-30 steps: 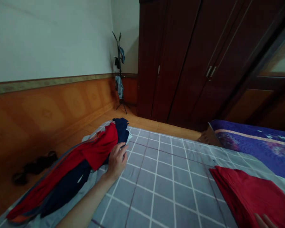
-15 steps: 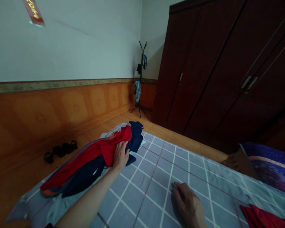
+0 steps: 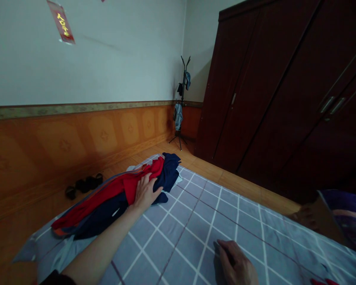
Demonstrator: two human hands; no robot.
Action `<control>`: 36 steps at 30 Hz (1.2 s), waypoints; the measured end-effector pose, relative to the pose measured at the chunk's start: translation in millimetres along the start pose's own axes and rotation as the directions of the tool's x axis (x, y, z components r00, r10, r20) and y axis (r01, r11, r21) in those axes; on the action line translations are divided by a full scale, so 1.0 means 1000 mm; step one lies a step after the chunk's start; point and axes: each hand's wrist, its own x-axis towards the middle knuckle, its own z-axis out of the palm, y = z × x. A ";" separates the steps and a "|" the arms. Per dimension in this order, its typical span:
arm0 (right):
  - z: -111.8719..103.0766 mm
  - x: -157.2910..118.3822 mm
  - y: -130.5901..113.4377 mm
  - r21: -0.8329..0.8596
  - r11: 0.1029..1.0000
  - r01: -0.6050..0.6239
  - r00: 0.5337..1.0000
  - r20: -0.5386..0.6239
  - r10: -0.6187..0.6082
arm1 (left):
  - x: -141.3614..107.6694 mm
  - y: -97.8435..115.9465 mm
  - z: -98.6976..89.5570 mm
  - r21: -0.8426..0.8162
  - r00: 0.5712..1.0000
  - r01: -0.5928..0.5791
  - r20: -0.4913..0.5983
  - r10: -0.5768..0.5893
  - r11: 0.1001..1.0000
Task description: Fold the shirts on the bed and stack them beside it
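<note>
My left hand (image 3: 144, 193) lies with fingers spread on a red and navy garment (image 3: 112, 194), which looks like a sports jacket or trousers with a grey-orange stripe. It rests in a long heap at the bed's far left edge. A navy cloth (image 3: 169, 170) bunches just beyond my fingertips. Pale fabric (image 3: 69, 253) shows from under the heap. Lower right, my right hand (image 3: 236, 264) hovers low over or rests on the grey checked bedsheet (image 3: 192, 233). Its fingers are loosely bent, thumb apart from the index finger, with nothing visible between them.
Red cloth (image 3: 324, 282) shows at the bottom right edge. A cardboard box (image 3: 329, 221) with something purple stands beside the bed at right. Dark shoes (image 3: 84, 185) lie on the floor at left. A coat rack (image 3: 182, 103) and dark wardrobe (image 3: 255, 91) stand beyond.
The view has turned slightly left and up, so less of the red cloth at lower right shows. My left hand stays on the red garment, fingers spread wider.
</note>
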 end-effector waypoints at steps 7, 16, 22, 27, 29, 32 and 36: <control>0.002 0.002 0.007 0.018 1.000 0.015 1.000 0.010 -0.015 | 0.005 0.007 -0.007 0.153 0.999 -0.022 0.036 0.016 0.988; 0.000 0.001 -0.001 0.033 0.999 0.024 1.000 0.002 -0.024 | 0.024 0.052 -0.055 -0.186 0.998 -0.016 0.053 0.026 0.982; -0.004 0.000 -0.016 0.068 0.997 -0.033 0.998 -0.047 0.037 | 0.010 0.052 -0.036 -0.182 0.950 0.085 0.310 -0.025 0.980; -0.004 0.001 -0.017 0.060 0.997 -0.058 0.998 -0.017 0.059 | -0.006 0.073 -0.031 -0.250 0.811 0.126 0.583 0.045 0.960; -0.004 -0.001 -0.018 0.058 0.995 -0.084 0.996 -0.012 0.084 | -0.007 0.090 -0.048 -0.360 0.732 0.138 0.664 0.150 0.923; -0.001 -0.003 -0.021 0.046 0.986 -0.163 0.986 -0.038 0.165 | -0.002 0.113 -0.085 -0.660 0.551 0.239 0.696 0.460 0.713; 0.000 -0.007 -0.029 -0.011 0.992 -0.125 0.991 -0.040 0.125 | 0.003 0.117 -0.103 -0.733 0.458 0.309 0.673 0.581 0.606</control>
